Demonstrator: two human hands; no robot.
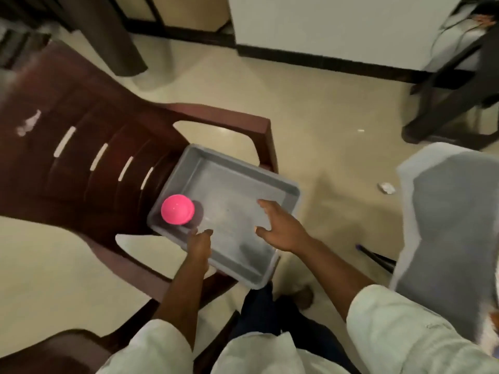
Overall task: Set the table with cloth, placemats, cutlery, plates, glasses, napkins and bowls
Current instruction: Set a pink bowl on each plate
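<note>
A dark brown plastic chair (89, 147) stands on the pale floor (324, 109), seen from above. On its seat lies a grey tray (293, 191), turned at an angle so that its near corner juts past the seat's front edge. To my right hangs the corner of a table draped in grey cloth (448, 225).

My right hand (280, 228) is over the tray's right half, fingers spread wide and nearly straight, the thumb out to the left. It holds nothing; whether the fingertips touch the tray floor or hang just above it I cannot tell. My left hand (199, 245) is at the tray's near left rim, its fingers bent downward over the edge. The blur keeps me from telling whether they grip the rim or only rest against it.

A pink bowl (177, 209) sits upside down in the tray's left corner, just beside my left fingertips but apart from them. A small white scrap (386, 188) lies on the floor between the chair and the table.
</note>
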